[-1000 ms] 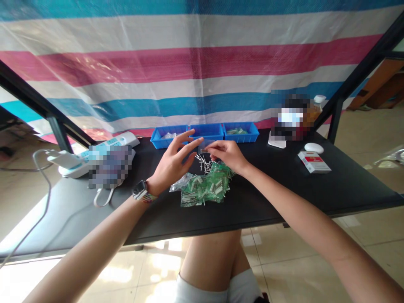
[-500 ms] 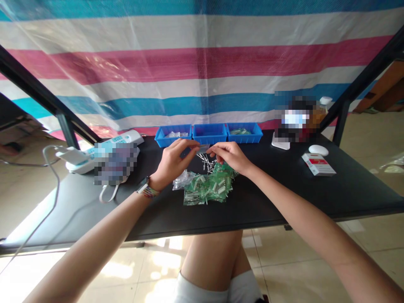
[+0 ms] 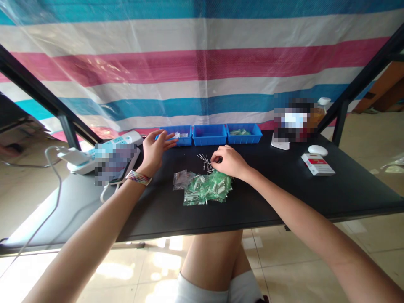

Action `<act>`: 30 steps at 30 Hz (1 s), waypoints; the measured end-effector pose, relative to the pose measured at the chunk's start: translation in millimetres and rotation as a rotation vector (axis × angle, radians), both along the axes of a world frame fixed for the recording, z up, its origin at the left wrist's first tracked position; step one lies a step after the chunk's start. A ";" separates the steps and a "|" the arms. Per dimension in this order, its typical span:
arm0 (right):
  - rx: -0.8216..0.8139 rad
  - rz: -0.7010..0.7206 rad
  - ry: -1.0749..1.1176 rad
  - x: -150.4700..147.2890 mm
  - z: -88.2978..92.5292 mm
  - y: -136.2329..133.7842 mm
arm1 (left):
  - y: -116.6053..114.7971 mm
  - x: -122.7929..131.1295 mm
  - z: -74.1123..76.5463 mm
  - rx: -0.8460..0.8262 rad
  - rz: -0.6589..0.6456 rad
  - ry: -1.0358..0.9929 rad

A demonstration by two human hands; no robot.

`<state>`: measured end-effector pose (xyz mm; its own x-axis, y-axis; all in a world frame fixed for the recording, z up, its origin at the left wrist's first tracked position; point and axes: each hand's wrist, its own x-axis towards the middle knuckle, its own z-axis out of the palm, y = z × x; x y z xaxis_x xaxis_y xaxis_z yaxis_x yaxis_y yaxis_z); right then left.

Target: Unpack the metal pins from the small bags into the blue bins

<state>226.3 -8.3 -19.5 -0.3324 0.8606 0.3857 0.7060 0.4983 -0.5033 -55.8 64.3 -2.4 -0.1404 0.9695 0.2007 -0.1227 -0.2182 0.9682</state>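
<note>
My left hand [image 3: 155, 150] is open, its fingers spread in front of the left blue bin [image 3: 186, 141], which holds small clear packets. With fingers curled together in a pinch, my right hand [image 3: 231, 162] is low over a loose pile of thin metal pins that look like blind rivets [image 3: 204, 159]. Whatever its fingertips grip is hidden. Just nearer to me lies a heap of green plastic bags [image 3: 206, 189] with silvery rivet-like pieces in them. Small clear plastic bags [image 3: 181, 179] touch the heap's left side.
A middle blue bin [image 3: 210, 140] and a right blue bin [image 3: 244, 138] with greenish packets stand at the back. A power strip [image 3: 134, 138] and a blurred phone-like object [image 3: 115, 164] are left. At right sit a small box [image 3: 318, 165], a white oval object [image 3: 318, 150] and a bottle [image 3: 322, 107].
The hands have parted. My left hand has moved left and opened near the left bin, and the small clear bag between them is gone. My right hand has dropped to the pin pile.
</note>
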 end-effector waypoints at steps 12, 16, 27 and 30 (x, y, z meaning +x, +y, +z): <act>-0.019 0.033 -0.022 0.4 -1.0 6.5 | -30.6 28.0 2.0 0.219 -0.198 0.392; -0.056 0.036 -0.038 -0.2 -0.4 8.3 | -38.5 32.6 -0.6 0.261 -0.292 0.581; -0.052 0.064 0.209 2.6 0.6 13.4 | -50.0 37.8 6.8 0.481 -0.457 0.876; -0.058 0.106 0.278 2.3 2.3 14.0 | -49.6 37.9 4.5 0.504 -0.431 0.860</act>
